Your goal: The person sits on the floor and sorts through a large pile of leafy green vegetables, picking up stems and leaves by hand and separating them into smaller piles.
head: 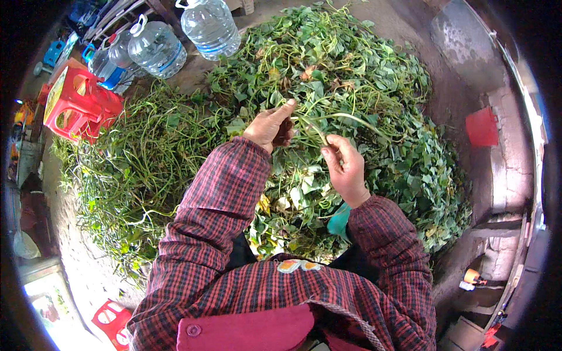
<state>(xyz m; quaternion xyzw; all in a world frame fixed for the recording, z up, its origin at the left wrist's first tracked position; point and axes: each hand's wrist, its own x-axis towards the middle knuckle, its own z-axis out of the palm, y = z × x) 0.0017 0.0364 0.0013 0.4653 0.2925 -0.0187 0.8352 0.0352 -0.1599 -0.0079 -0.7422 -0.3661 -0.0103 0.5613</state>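
My left hand [273, 126] is raised over a big heap of leafy green vines [351, 83], its thumb and fingers closed at the end of some pale green stems [312, 125]. Lower and to the right, my right hand [344, 164] pinches the same stems between thumb and forefinger. One longer stem [355, 119] curves off to the right above the leaves. Left of my forearms spreads a second pile of thin, mostly bare stems [145, 158]. A piece of teal material [339, 221] shows below my right wrist.
Large clear plastic water bottles [158, 49] stand beyond the piles at the upper left. A red plastic stool [83, 105] touches the stem pile. Another red plastic item [112, 324] lies at the lower left. On the right are a red object [482, 127] and a ledge along the wall.
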